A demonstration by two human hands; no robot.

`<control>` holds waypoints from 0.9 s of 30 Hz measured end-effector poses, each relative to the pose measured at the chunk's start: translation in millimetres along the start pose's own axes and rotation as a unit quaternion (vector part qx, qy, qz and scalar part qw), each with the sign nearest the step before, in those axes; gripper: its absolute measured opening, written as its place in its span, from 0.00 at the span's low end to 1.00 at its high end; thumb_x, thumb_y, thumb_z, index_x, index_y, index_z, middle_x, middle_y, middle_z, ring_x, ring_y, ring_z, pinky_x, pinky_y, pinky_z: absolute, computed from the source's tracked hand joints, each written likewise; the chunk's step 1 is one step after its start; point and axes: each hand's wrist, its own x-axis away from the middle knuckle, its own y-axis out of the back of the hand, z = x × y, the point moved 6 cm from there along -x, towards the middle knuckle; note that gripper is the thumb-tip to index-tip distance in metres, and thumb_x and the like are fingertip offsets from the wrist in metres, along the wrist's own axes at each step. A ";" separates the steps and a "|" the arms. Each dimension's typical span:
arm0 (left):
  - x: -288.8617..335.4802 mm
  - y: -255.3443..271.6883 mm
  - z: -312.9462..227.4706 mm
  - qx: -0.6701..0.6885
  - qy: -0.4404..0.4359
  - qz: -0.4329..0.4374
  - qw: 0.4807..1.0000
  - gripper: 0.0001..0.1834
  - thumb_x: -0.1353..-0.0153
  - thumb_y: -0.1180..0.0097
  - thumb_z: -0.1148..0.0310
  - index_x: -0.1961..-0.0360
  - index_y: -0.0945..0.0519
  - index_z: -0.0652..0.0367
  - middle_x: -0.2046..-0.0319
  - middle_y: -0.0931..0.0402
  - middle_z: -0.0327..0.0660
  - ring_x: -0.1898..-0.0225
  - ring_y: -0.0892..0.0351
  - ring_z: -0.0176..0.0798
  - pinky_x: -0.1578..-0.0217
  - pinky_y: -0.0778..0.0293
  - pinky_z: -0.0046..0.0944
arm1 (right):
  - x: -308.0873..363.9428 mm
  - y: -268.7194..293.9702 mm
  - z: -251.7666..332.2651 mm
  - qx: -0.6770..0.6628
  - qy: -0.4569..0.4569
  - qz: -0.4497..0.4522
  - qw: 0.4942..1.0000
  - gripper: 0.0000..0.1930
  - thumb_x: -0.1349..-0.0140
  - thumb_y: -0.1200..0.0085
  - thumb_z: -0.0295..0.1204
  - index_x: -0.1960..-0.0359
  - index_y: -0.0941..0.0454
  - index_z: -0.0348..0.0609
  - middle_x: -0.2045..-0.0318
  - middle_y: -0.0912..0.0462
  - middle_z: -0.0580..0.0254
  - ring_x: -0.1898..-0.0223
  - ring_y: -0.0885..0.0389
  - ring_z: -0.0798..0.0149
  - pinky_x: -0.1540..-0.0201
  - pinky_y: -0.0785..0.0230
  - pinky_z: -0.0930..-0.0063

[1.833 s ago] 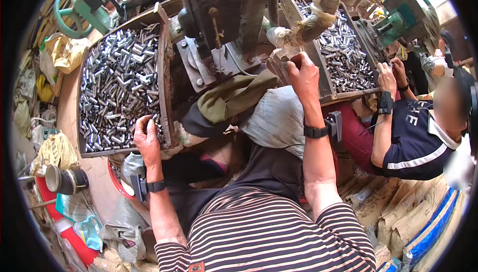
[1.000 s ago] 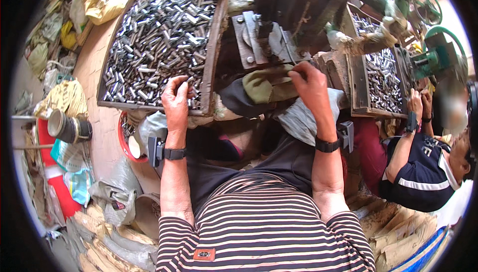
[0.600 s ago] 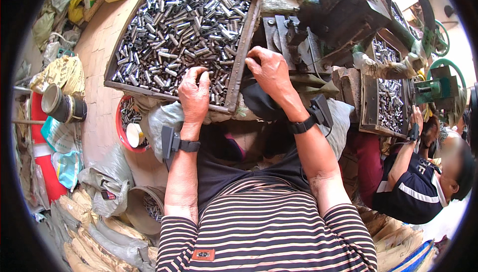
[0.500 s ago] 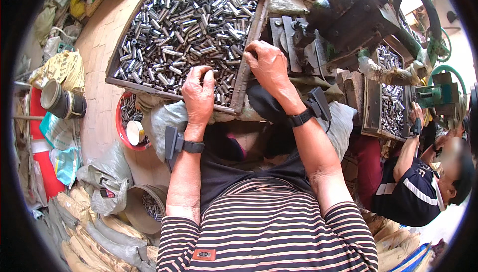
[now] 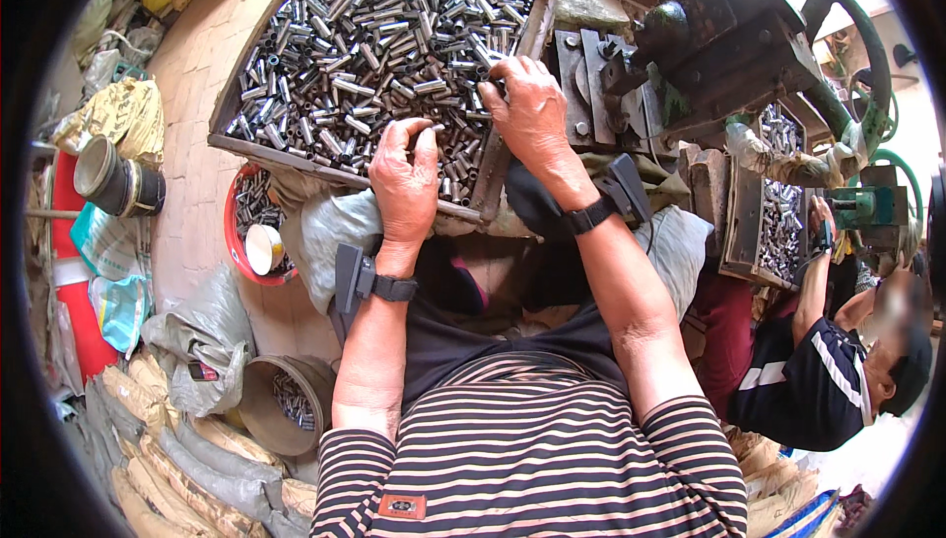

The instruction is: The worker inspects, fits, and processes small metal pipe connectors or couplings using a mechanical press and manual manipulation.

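A wooden tray (image 5: 281, 175) heaped with short shiny metal tubes (image 5: 384, 40) stands before me. My left hand (image 5: 404, 178) hovers over its near edge, fingers curled toward the thumb. A small pale bit shows at the fingertips, too small to name. My right hand (image 5: 532, 114) is at the tray's right side wall, fingers bent and thumb close to them in a pinch. Whatever sits between those fingers is hard to tell from the tubes behind. Each wrist wears a black strap with a dark box.
A dark metal machine (image 5: 729, 31) with a large handwheel (image 5: 857, 35) stands at the right. Beyond it, a co-worker (image 5: 808, 380) sits by another tube-filled box (image 5: 744, 218). On the left are a red basin (image 5: 235, 233), a bucket (image 5: 258, 410) with tubes and several sacks (image 5: 197, 449).
Both hands shift slightly relative to the tray as the whole view moves a little. My left hand is a bit farther right, and the right hand's fingers reach a little farther up.
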 end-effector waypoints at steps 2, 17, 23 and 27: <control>1.5 0.8 6.2 0.007 0.023 -0.007 1.000 0.06 0.40 0.48 0.73 0.64 0.23 0.65 0.68 0.22 0.47 0.66 0.22 0.48 0.61 0.28 0.42 | 4.6 16.0 3.5 -0.080 -0.013 -0.021 0.997 0.08 0.44 0.43 0.30 0.67 0.29 0.42 0.74 0.23 0.55 0.69 0.22 0.53 0.66 0.31 0.63; 24.6 -13.9 14.4 0.342 0.230 0.060 0.909 0.06 0.35 0.48 0.71 0.60 0.23 0.59 0.72 0.23 0.34 0.74 0.25 0.25 0.73 0.26 0.26 | 83.4 35.4 -1.0 -0.563 -0.276 0.100 0.772 0.06 0.36 0.50 0.25 0.63 0.25 0.35 0.74 0.21 0.67 0.76 0.25 0.78 0.72 0.30 0.82; 35.6 -19.8 -10.4 0.417 0.250 0.129 0.864 0.08 0.35 0.49 0.72 0.57 0.23 0.60 0.68 0.22 0.37 0.70 0.23 0.28 0.68 0.24 0.28 | 84.9 43.5 -4.3 -0.571 -0.272 0.085 0.770 0.04 0.38 0.47 0.24 0.65 0.26 0.35 0.73 0.21 0.66 0.74 0.23 0.76 0.71 0.28 0.81; 39.8 -23.5 -19.3 0.420 0.242 0.150 0.862 0.08 0.35 0.50 0.73 0.57 0.23 0.61 0.68 0.22 0.38 0.69 0.23 0.28 0.67 0.24 0.29 | 87.2 43.1 -1.1 -0.583 -0.275 0.089 0.760 0.04 0.38 0.46 0.24 0.65 0.26 0.35 0.73 0.21 0.67 0.73 0.22 0.75 0.69 0.27 0.81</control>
